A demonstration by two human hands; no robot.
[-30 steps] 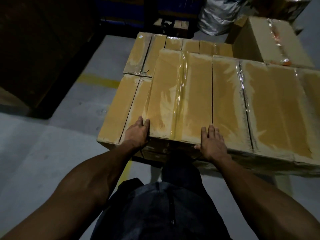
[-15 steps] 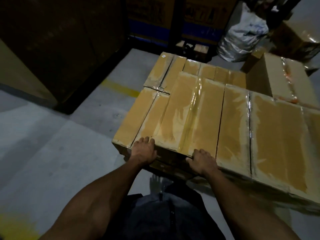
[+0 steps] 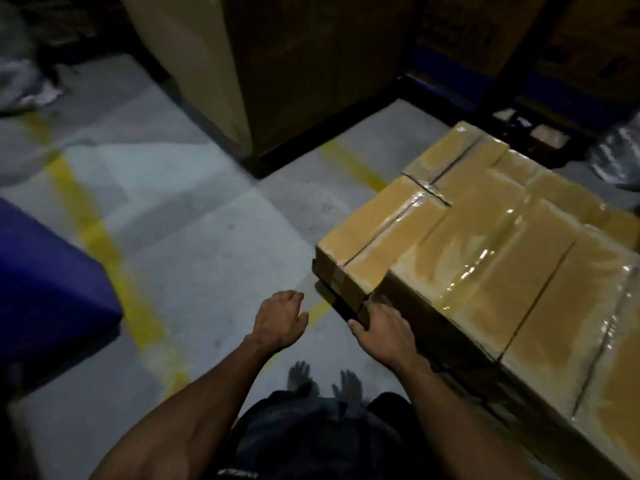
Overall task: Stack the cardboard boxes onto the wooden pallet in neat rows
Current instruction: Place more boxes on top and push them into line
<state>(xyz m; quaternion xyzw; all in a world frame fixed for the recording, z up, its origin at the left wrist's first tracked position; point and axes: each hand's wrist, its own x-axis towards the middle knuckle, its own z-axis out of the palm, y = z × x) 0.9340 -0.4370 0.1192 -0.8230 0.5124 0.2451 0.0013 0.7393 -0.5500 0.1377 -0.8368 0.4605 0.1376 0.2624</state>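
A stack of taped cardboard boxes (image 3: pixel 491 258) fills the right side of the view, laid flat in rows. The pallet under them is hidden. The nearest upper box (image 3: pixel 460 271) sits beside a lower, narrower box (image 3: pixel 367 233) at the stack's left corner. My right hand (image 3: pixel 384 330) rests against the near corner of the stack, fingers on the box's dark front face. My left hand (image 3: pixel 278 318) hangs free over the floor to the left of the stack, fingers loosely curled and holding nothing.
Grey concrete floor (image 3: pixel 194 244) with yellow painted lines (image 3: pixel 104 244) lies to the left. A blue object (image 3: pixel 45 289) stands at the left edge. A tall dark cardboard stack (image 3: pixel 294 71) rises behind. My bare feet (image 3: pixel 322 379) are below the hands.
The view has swung left, so the stack now sits at the right. My left hand has come off the box edge into the air. My right hand has slid to the stack's near corner.
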